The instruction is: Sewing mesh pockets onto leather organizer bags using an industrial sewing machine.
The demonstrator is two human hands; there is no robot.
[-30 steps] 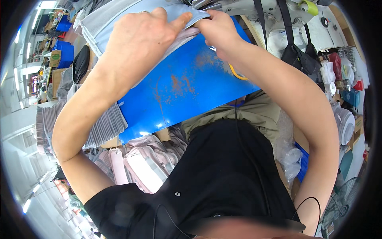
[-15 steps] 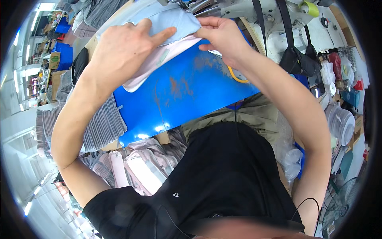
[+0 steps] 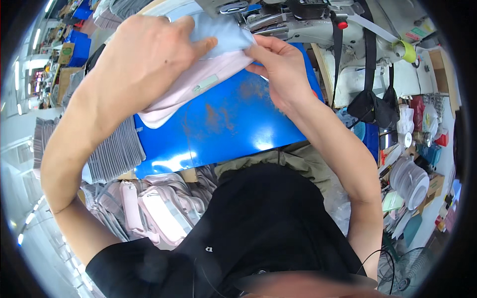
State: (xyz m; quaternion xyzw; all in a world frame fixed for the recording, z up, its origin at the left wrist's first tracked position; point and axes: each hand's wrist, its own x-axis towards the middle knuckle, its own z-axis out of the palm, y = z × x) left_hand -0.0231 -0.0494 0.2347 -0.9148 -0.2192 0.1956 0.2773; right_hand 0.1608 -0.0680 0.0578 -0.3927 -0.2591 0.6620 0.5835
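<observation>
Left hand (image 3: 144, 59) presses, right hand (image 3: 283, 74) pinches pale fabric piece (image 3: 198, 82) at blue table (image 3: 233, 124) far edge; likely soft, limp, light; grip edges.

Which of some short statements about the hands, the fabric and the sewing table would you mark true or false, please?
1. Both hands, the left hand and the right hand, are on the fabric piece. True.
2. The table top is red. False: it is blue, with rusty marks.
3. The fabric piece lies beside the sewing machine. True.
4. The right hand holds scissors. False: it pinches only fabric.
5. A stack of grey striped pieces lies at the table's left edge. True.
</observation>
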